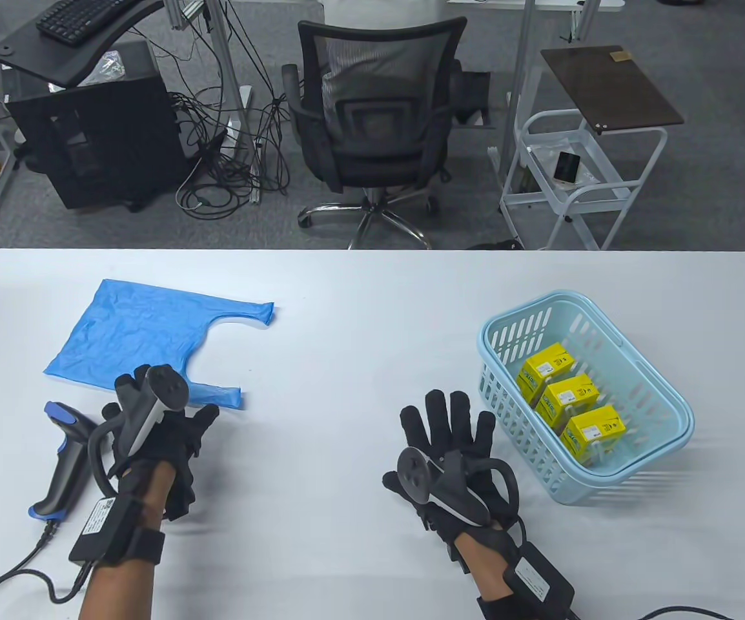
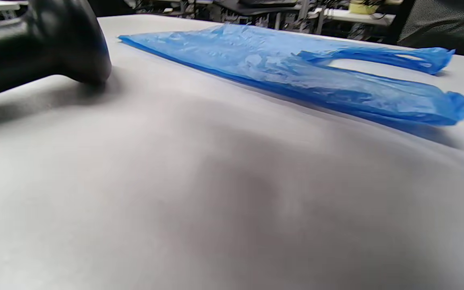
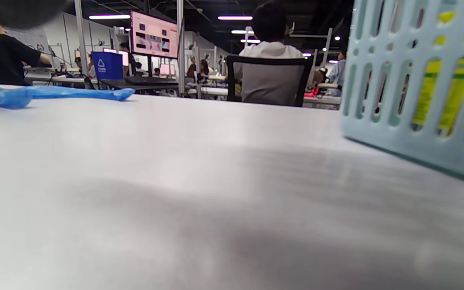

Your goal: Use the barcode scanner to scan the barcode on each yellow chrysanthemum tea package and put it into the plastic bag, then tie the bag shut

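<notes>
Three yellow chrysanthemum tea packages (image 1: 571, 396) lie in a row inside the light blue basket (image 1: 660, 400) at the right; through the basket wall (image 3: 413, 117) they show as yellow patches (image 3: 425, 98). The blue plastic bag (image 1: 132, 334) lies flat at the left, its handles pointing right (image 2: 296, 76). A black and blue barcode scanner (image 1: 62, 458) lies on the table just left of my left hand (image 1: 159, 420); its dark head (image 2: 71, 44) fills the left wrist view's corner. My left hand rests flat, holding nothing. My right hand (image 1: 450, 426) lies flat with fingers spread, left of the basket.
The white table (image 1: 359, 310) carries the scanner's cable (image 1: 4, 575) at the front left. Beyond the far edge stand an office chair (image 1: 376, 129) and a white trolley (image 1: 572, 174). People sit at desks (image 3: 270, 60) in the background.
</notes>
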A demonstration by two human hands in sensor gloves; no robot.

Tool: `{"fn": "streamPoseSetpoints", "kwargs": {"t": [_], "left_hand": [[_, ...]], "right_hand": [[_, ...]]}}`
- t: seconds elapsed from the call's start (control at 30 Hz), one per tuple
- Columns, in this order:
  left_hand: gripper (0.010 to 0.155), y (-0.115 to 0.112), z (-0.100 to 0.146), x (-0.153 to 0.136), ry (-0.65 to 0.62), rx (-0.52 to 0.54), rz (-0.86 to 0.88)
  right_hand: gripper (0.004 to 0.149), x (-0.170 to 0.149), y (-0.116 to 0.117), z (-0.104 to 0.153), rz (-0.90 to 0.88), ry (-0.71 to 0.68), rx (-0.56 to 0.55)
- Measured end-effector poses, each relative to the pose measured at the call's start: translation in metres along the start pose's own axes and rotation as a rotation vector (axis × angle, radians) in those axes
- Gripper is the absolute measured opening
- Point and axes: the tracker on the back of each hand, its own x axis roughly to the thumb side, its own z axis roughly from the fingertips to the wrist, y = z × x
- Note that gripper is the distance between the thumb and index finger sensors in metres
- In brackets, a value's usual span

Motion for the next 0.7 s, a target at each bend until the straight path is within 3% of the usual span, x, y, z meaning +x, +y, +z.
{"fn": "streamPoseSetpoints", "kwargs": {"t": [0.27,0.47,0.57,0.7], "left_hand": [[0.093,-0.012,-0.05,0.017,0.08,-0.096,-0.01],[0.086,-0.025,-0.068,0.015,0.107,-0.157,-0.027],[0.081,-0.02,-0.065,0.017,0.095,-0.044,-0.058],[0.063,-0.013,-0.055,0.023,0.074,0.065,-0.127]], "right_hand": [[0.09,-0.001,0.0,-0.001,-0.011,0.005,0.017],[0.086,-0.004,-0.001,-0.002,-0.041,0.025,0.042],[0.084,-0.005,-0.001,-0.002,-0.037,0.033,0.042],[0.084,-0.003,0.0,-0.001,-0.028,0.03,0.056]]}}
